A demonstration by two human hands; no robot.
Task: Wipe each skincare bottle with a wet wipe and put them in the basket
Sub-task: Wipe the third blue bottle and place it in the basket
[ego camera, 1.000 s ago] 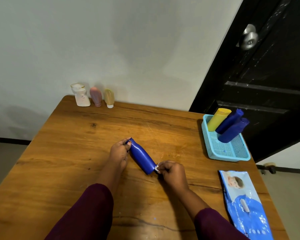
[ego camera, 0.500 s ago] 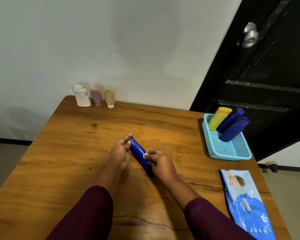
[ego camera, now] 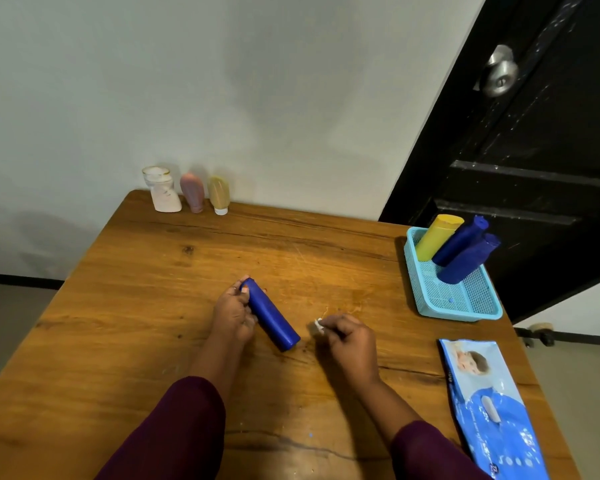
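Note:
A dark blue bottle (ego camera: 272, 317) lies slantwise on the wooden table (ego camera: 136, 323), and my left hand (ego camera: 232, 311) grips its upper end. My right hand (ego camera: 349, 337) is just right of the bottle's lower end, apart from it, pinching a small crumpled white wipe (ego camera: 317, 325). The light blue mesh basket (ego camera: 465, 304) at the right edge holds a yellow bottle (ego camera: 435, 240) and two dark blue bottles (ego camera: 465, 252) leaning against its far wall.
Three small bottles stand at the table's far left by the wall: a white one (ego camera: 163, 192), a pink one (ego camera: 193, 192) and a yellowish one (ego camera: 219, 195). A blue wet-wipe pack (ego camera: 489, 410) lies at the near right edge. A black door (ego camera: 534, 133) stands behind the basket.
My right hand with the wipe slid down along the blue bottle and has come off its lower end, moving right. My left hand keeps hold of the upper end.

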